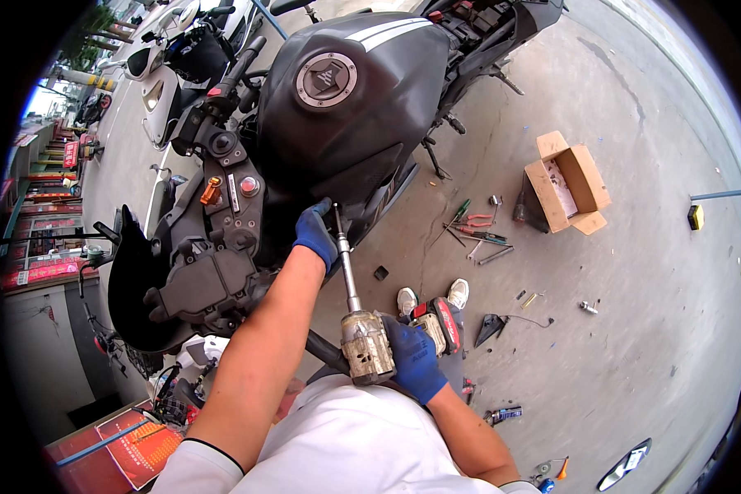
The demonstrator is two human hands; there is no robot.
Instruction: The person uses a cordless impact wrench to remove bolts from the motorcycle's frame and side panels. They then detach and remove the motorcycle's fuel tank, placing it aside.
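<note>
My right hand (414, 356), in a blue glove, grips the handle of a worn cordless impact wrench (368, 346) with a red and black battery (447, 325). A long silver extension bar (350, 276) runs from the wrench up to the side of a black motorcycle (350, 107), below its fuel tank. My left hand (313, 235), also gloved in blue, is closed at the bar's thin upper end, beside the tank's lower panel. Some of its fingers are hidden, and so is whatever the bar's tip meets.
Hand tools, including pliers (475, 221), lie on the concrete floor right of the motorcycle. Beyond them stands an open cardboard box (566, 185). A small black panel (490, 329) with a cable lies near my shoes (459, 292). A white scooter (152, 95) is parked at the upper left.
</note>
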